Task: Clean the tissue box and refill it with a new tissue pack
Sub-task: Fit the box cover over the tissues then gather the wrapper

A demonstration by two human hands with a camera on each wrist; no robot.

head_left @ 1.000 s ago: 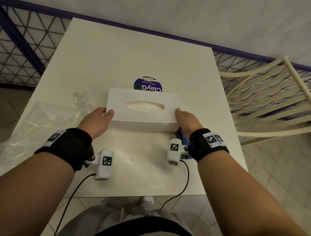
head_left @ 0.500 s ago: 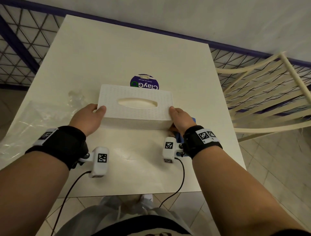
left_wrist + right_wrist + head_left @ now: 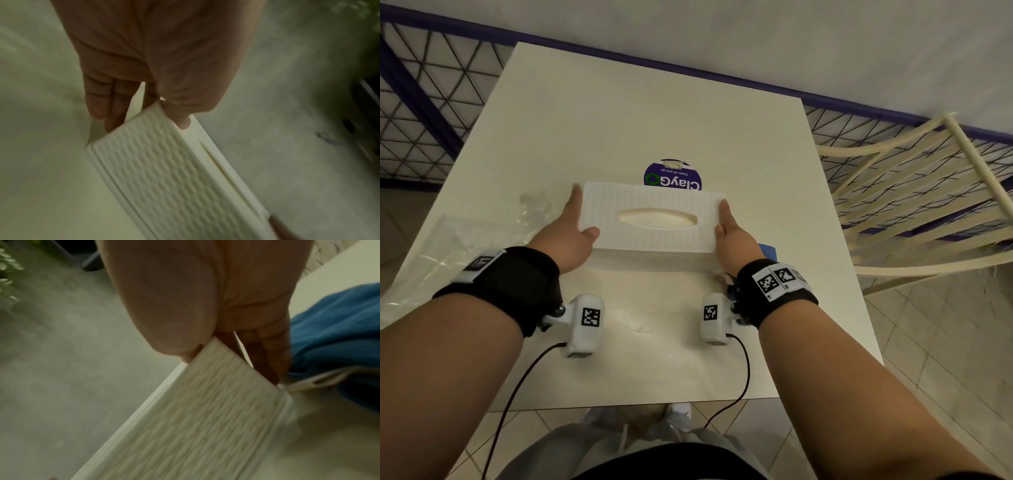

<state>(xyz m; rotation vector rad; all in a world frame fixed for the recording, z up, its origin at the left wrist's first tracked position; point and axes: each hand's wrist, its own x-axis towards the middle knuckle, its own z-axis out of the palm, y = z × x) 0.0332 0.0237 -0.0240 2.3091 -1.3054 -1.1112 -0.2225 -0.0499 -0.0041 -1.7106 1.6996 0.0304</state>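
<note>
On table: tissue box apparently lifted, fingers straightened.

Black wristbands, white tagged cameras, cables.

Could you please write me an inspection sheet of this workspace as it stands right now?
Surface: white table, glossy near the front edge.
Job's things: white tissue box on the table, oval slot up, no tissue showing through it.
Clutter: clear plastic wrap at the left; blue cloth by the box's right end; round purple sticker behind the box.
Hands: left hand and right hand flat against the box's ends, fingers straight.
Cables: a dark cable hangs from each wrist camera over the front edge.
Surroundings: cream chair at the right, mesh railing, tiled floor.
</note>
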